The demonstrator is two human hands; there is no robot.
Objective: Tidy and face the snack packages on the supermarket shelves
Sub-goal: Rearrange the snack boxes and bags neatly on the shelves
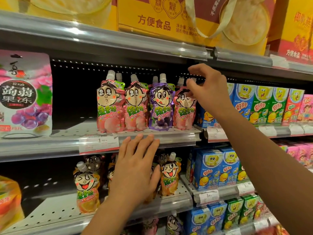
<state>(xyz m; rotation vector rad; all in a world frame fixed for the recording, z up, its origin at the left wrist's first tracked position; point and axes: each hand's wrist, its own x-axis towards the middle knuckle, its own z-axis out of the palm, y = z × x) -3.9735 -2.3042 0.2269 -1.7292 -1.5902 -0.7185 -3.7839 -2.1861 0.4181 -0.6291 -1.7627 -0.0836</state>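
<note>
Middle shelf [67, 133]: perforated grey metal deck, clear glossy plastic price rail along its front edge. Four spouted jelly pouches stand upright in a row at that front edge, right of centre, more spouts visible behind them. Soft glossy film, bulging bodies, white screw caps, cartoon faces. From the left: a pink peach pouch [109, 106], a second pink pouch [135, 107] touching it, a purple grape pouch [161, 104], then the rightmost pink pouch [184, 109] at the shelf's right end.

My right hand [207, 89] reaches in under the shelf above, fingers curled; thumb and fingertips meet at the top of the rightmost pink pouch near its cap. Whether they actually pinch the film or only touch it, I cannot tell.

My left hand [137, 168] is spread flat, fingers straight and together, fingertips resting on the price rail just below the second pink and purple pouches. It holds nothing. A white paper price tag [99, 144] sits in the rail just left of those fingertips.

Far left end of the shelf: a large flat konjac jelly bag [25, 92], matte white with pink and purple fruit print. Right of the pouches, on the adjoining shelf section: rigid rectangular drink cartons [260, 106] in blue, green and red, packed side by side.

Lower shelf: orange spouted pouches [86, 189], partly hidden behind my left hand. Upper shelf: yellow cardboard gift boxes [160, 17] with ribbon handles.
</note>
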